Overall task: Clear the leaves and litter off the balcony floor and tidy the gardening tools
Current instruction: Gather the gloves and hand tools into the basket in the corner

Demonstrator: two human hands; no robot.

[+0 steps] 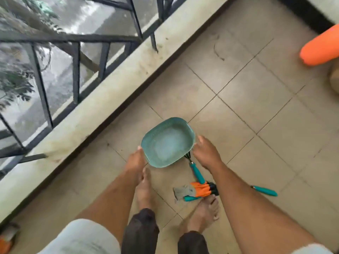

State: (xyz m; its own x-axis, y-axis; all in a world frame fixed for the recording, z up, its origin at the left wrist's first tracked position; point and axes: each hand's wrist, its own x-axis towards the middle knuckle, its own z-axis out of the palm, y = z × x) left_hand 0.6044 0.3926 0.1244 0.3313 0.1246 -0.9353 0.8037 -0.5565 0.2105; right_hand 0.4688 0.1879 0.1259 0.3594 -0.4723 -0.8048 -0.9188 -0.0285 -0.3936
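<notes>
While both hands hold it by opposite rims, the teal basket [166, 142] sits at frame centre, mouth up, nothing visible inside. Can't tell if it rests on the tiled floor [256, 99] or hangs just above it.

Left hand [135, 159] is at the basket's 8 o'clock: fingers on the rim's outer edge, thumb tip at the rim, fingers curl under out of sight. Right hand [206, 153] is at 3–4 o'clock: thumb tip on the rim, other fingers bent down over the outer wall. Both grips read as clamped on the rim, not spread.

Hand rake [197, 171], teal handle, lies on the floor at the basket's 5 o'clock; its dark tines touch or tuck under the basket corner, right beside the right hand. Handle runs toward 5 o'clock to the gardening glove [196, 189], grey cuff, orange palm, black fingertips, lying flat. A second teal handle [190, 198] pokes out from under the glove at its 6 o'clock. Third teal-handled tool [266, 191] lies at 3 o'clock from the glove, beyond the right forearm, apart.

Bare feet: left foot [144, 187] at the basket's 6 o'clock, right foot [205, 211] just below the glove.

Concrete kerb [110, 88] with black railing [77, 70] runs diagonally from 8 to 1 o'clock. Orange object [319, 46] at 2 o'clock, blurred.
</notes>
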